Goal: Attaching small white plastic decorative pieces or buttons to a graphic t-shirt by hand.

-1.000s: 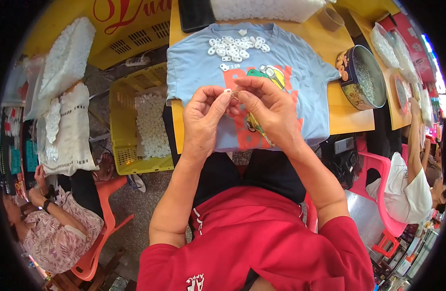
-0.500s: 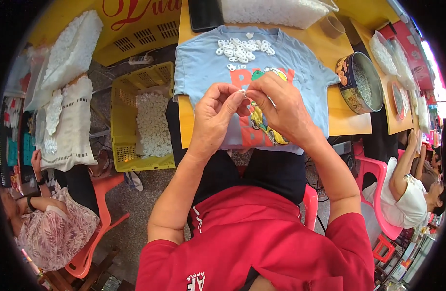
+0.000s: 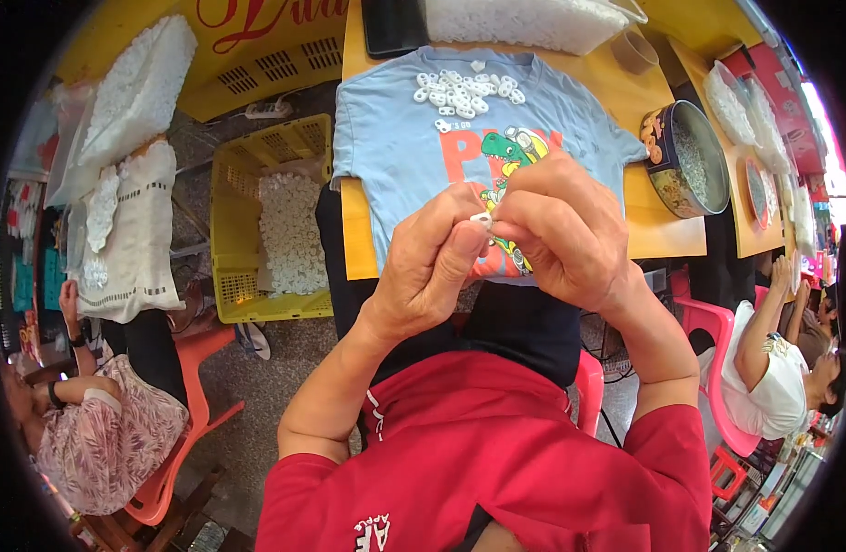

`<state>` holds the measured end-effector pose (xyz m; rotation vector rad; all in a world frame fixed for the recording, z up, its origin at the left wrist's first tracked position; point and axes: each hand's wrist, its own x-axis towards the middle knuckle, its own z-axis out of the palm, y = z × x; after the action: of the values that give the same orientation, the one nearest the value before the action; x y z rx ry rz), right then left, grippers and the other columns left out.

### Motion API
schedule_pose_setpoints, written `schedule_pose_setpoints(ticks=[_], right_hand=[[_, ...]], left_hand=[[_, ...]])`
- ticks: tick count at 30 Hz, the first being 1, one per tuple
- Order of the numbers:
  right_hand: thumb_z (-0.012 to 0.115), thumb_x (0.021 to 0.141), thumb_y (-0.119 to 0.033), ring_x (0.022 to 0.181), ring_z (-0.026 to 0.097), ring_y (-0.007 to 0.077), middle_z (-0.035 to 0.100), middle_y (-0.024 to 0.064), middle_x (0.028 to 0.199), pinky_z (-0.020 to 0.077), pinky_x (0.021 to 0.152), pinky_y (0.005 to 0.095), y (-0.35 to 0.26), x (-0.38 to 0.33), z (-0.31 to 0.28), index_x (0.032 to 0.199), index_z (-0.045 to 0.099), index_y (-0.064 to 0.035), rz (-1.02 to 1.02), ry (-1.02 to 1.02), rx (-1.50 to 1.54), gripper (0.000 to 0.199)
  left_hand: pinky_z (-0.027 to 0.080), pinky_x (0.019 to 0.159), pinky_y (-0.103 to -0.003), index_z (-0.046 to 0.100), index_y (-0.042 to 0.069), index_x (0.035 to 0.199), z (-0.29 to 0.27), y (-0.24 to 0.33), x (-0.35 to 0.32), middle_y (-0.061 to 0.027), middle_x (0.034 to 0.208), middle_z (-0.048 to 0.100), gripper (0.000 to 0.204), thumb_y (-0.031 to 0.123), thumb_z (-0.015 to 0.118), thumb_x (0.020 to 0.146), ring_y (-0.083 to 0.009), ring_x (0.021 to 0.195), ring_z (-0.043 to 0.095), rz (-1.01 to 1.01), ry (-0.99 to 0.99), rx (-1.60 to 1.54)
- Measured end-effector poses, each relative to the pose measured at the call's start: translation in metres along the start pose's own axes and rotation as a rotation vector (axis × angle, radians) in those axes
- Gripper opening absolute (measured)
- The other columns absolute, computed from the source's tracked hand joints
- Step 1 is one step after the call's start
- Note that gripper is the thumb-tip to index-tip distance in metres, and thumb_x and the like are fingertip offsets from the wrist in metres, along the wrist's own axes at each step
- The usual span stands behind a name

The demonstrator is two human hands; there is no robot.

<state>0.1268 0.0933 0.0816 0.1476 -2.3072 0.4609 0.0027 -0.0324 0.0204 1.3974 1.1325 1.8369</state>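
Observation:
Between the thumb and forefinger of my left hand (image 3: pixel 430 262) is a small white plastic piece (image 3: pixel 483 219) with holes in it. The fingers of my right hand (image 3: pixel 567 230) are closed in a pinch right against that piece; whatever they grip is too small to make out. Both hands are over the lower part of a light blue T-shirt (image 3: pixel 386 129) with a cartoon print, spread across the table. Farther up on the cloth lies a loose pile of similar white two-holed pieces (image 3: pixel 464 94).
A round patterned tin (image 3: pixel 664 164) of small shiny parts stands at the table's right edge. At the back are a dark flat tray (image 3: pixel 392 26) and a clear bin (image 3: pixel 524 23) of white pieces. Left of the table, a yellow crate (image 3: pixel 236 198) holds more. Seated people flank me.
Both hands have come down toward me with the white piece, baring more of the shirt's print. The pile stays as it was.

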Motion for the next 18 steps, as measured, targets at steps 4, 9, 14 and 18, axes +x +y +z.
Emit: schedule_pose_setpoints(ticks=[4, 9, 14, 18], right_hand=[[0.071, 0.081, -0.010, 0.064, 0.057, 0.0255, 0.059, 0.0116, 0.080, 0.0458, 0.054, 0.0336, -0.001, -0.002, 0.000, 0.088, 0.060, -0.0001, -0.028, -0.030, 0.027, 0.016], [0.070, 0.081, -0.009, 0.063, 0.056, 0.0263, 0.059, 0.0119, 0.080, 0.0456, 0.054, 0.0338, 0.000, -0.006, 0.004, 0.086, 0.058, 0.0002, -0.009, -0.023, 0.031, 0.017], [0.069, 0.080, -0.007, 0.063, 0.056, 0.0278, 0.059, 0.0128, 0.080, 0.0457, 0.054, 0.0351, 0.000, -0.009, 0.006, 0.086, 0.057, 0.0014, 0.010, -0.054, 0.069, 0.015], [0.067, 0.080, -0.003, 0.064, 0.055, 0.0288, 0.059, 0.0130, 0.079, 0.0456, 0.056, 0.0361, -0.001, -0.010, 0.013, 0.086, 0.057, 0.0018, 0.025, -0.031, 0.125, 0.013]], left_hand=[[0.041, 0.062, -0.028, 0.050, 0.000, 0.094, -0.006, -0.005, 0.000, -0.0084, 0.081, 0.052, 0.017, 0.013, 0.042, 0.100, -0.0158, 0.067, 0.047, 0.081, -0.025, 0.053], [0.046, 0.064, -0.033, 0.053, -0.002, 0.095, -0.001, -0.008, -0.001, -0.0113, 0.080, 0.056, 0.010, 0.006, 0.047, 0.097, -0.0222, 0.064, 0.051, 0.130, 0.043, 0.111], [0.044, 0.059, -0.032, 0.052, -0.002, 0.096, 0.004, -0.013, -0.004, -0.0122, 0.078, 0.055, 0.008, 0.005, 0.048, 0.097, -0.0223, 0.061, 0.049, 0.239, 0.101, 0.174], [0.042, 0.056, -0.030, 0.052, -0.002, 0.097, 0.006, -0.017, -0.006, -0.0121, 0.077, 0.055, 0.008, 0.005, 0.048, 0.097, -0.0214, 0.061, 0.049, 0.205, 0.107, 0.101]])
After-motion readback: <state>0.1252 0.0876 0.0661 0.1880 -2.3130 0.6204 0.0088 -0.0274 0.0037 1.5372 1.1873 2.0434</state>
